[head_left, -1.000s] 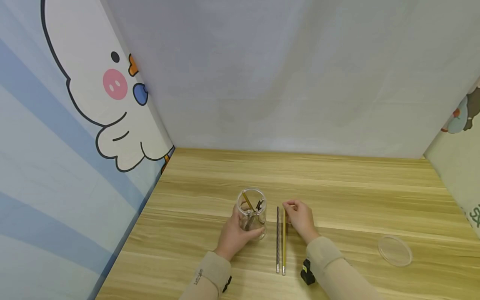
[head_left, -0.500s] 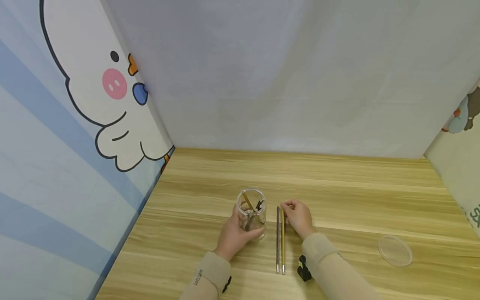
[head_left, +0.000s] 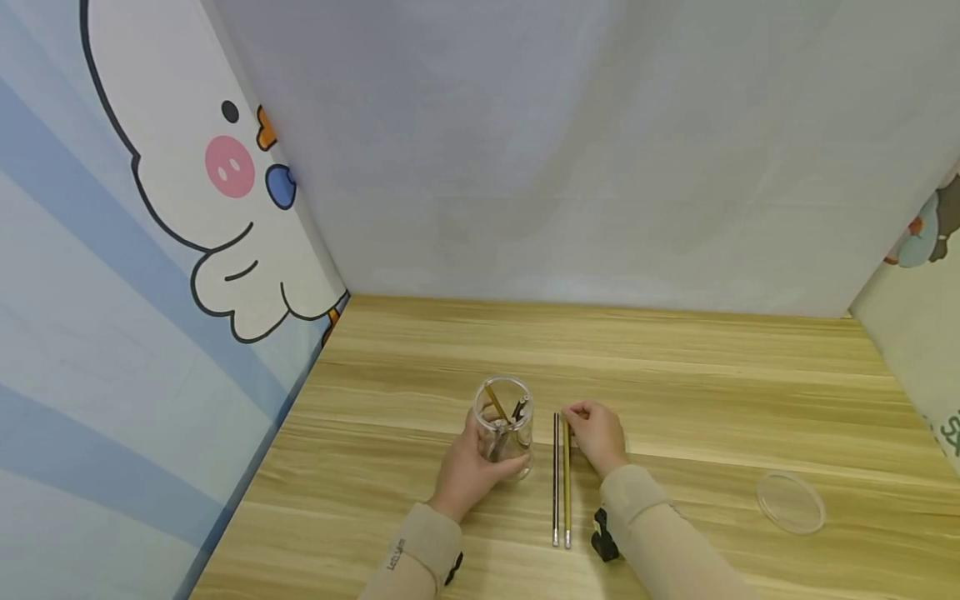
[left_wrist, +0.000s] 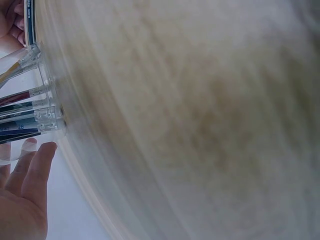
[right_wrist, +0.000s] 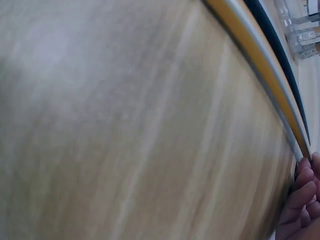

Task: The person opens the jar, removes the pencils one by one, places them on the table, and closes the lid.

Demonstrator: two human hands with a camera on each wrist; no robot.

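Observation:
My left hand (head_left: 474,473) grips a clear round jar (head_left: 524,446) that stands on the table. Inside it lean several pencils, one of them yellow (head_left: 495,401), the others mostly dark. To the jar's right a dark striped pencil (head_left: 556,483) and a yellow pencil (head_left: 567,492) lie side by side with a narrow gap, both with their eraser ends toward me. My right hand (head_left: 600,435) pinches the far tip of the yellow pencil, fingertips low at the table. In the right wrist view, fingers (right_wrist: 302,197) hold the yellow pencil's end (right_wrist: 300,132).
A clear round lid (head_left: 791,502) lies flat on the wooden table (head_left: 675,375) at the right. A pale cloth wall (head_left: 570,167) closes off the back, and a blue cartoon-printed panel (head_left: 97,350) stands along the left.
My right hand has shifted slightly left, bringing the yellow pencil nearer the dark one; in the last half second it barely moves. The left hand and jar have stayed put.

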